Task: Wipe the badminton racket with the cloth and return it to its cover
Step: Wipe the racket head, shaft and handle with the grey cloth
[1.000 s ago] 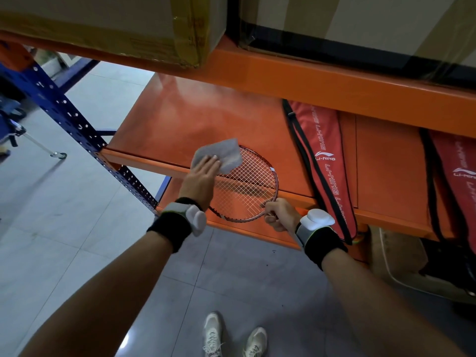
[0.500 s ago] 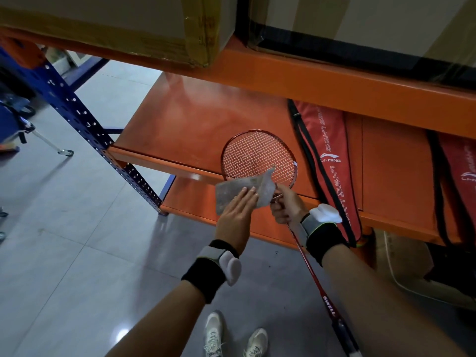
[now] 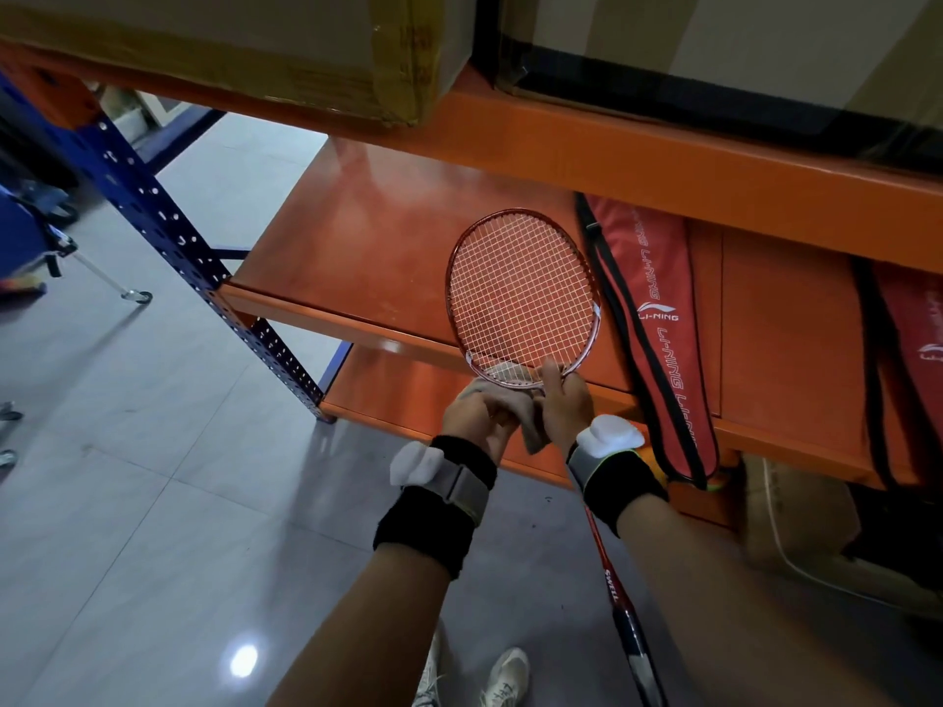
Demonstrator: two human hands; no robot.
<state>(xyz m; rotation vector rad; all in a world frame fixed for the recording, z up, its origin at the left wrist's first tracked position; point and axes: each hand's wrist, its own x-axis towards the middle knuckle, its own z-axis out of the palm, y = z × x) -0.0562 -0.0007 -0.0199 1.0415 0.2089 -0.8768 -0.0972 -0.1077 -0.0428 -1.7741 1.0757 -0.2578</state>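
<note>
Right hand (image 3: 561, 400) clamped on racket (image 3: 520, 303) throat; left hand (image 3: 474, 415) bunched around cloth (image 3: 515, 405). Best wiped with firm strokes down the shaft.

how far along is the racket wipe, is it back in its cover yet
Not back yet. In hand: the right hand grips the racket at the base of its head, and the left hand holds the cloth bunched against the frame's lower edge, so wiping looks underway. How much is already clean can't be told. Left: finish, then slide it into the red cover lying on the shelf.
</note>
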